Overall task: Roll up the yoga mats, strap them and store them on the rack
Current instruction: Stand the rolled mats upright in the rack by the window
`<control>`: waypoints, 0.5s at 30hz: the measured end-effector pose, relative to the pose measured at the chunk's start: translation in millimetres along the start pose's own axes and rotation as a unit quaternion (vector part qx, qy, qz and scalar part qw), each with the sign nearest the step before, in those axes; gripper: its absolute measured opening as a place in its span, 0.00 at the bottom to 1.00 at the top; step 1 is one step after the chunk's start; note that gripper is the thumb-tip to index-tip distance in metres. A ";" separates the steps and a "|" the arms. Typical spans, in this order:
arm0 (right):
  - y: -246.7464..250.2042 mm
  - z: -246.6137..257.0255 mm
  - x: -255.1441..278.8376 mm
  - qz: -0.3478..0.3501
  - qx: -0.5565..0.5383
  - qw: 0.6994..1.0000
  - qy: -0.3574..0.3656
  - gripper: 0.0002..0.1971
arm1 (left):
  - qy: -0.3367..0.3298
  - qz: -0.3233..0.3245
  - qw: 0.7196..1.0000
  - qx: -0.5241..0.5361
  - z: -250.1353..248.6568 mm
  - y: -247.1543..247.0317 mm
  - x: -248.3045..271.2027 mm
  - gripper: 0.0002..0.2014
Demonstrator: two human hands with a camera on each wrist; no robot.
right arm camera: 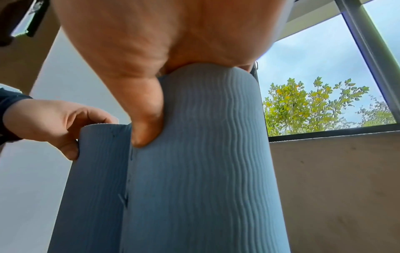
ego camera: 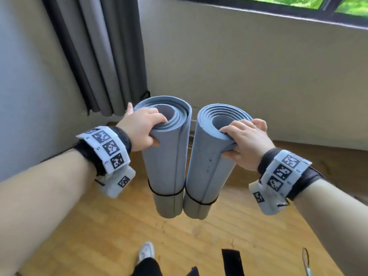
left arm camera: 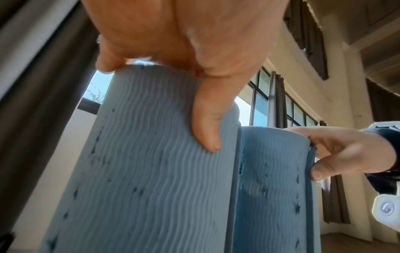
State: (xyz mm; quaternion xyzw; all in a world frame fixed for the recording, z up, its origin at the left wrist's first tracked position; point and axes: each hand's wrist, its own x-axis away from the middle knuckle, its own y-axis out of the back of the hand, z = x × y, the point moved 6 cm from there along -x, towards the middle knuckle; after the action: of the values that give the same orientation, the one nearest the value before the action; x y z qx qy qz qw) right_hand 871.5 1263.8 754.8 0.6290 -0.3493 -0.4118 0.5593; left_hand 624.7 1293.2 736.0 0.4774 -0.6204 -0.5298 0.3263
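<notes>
Two rolled grey-blue yoga mats hang upright, side by side, above the floor. My left hand [ego camera: 159, 132] grips the top of the left mat [ego camera: 165, 166], fingers hooked into its core and thumb [left arm camera: 205, 130] on the outside. In the same way my right hand [ego camera: 225, 143] grips the rim of the right mat [ego camera: 205, 166], its thumb [right arm camera: 147, 123] pressed on the ribbed surface [right arm camera: 194, 171]. A black strap [ego camera: 163, 194] rings the left roll near its lower end, and another strap [ego camera: 201, 202] rings the right one. Thin metal bars [ego camera: 192, 121] show in the gap behind the mats.
A dark curtain [ego camera: 99, 56] hangs in the corner at the back left, beside a beige wall under a window [ego camera: 298, 3]. The wooden floor [ego camera: 119, 226] lies below. My shoe [ego camera: 146, 251] and a black flat object [ego camera: 232, 261] are at the bottom edge.
</notes>
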 end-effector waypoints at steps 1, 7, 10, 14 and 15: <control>1.4 -6.9 -23.8 -0.009 0.002 1.000 -0.002 0.26 | -0.003 -0.004 1.000 0.002 10.4 6.9 -21.8 0.26; 25.8 -43.2 -156.4 -0.058 -0.003 0.997 -0.044 0.26 | -0.041 -0.032 0.999 0.006 62.7 61.9 -150.2 0.28; 50.5 -58.5 -212.8 -0.090 -0.007 0.994 -0.062 0.26 | -0.076 -0.044 0.996 0.003 73.9 95.5 -209.3 0.29; 86.5 -80.1 -280.0 -0.120 0.002 0.990 -0.071 0.27 | -0.102 -0.072 0.992 -0.018 81.5 141.0 -276.9 0.30; 94.5 -87.4 -295.8 -0.127 0.007 0.989 -0.073 0.27 | -0.103 -0.078 0.991 -0.019 85.2 151.4 -293.4 0.30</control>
State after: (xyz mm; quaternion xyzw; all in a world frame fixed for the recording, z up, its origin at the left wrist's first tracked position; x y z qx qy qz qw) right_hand 829.6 1554.1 889.3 0.6400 -0.3093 -0.5224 0.4710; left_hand 607.0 1595.3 893.1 0.4615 -0.6011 -0.6116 0.2273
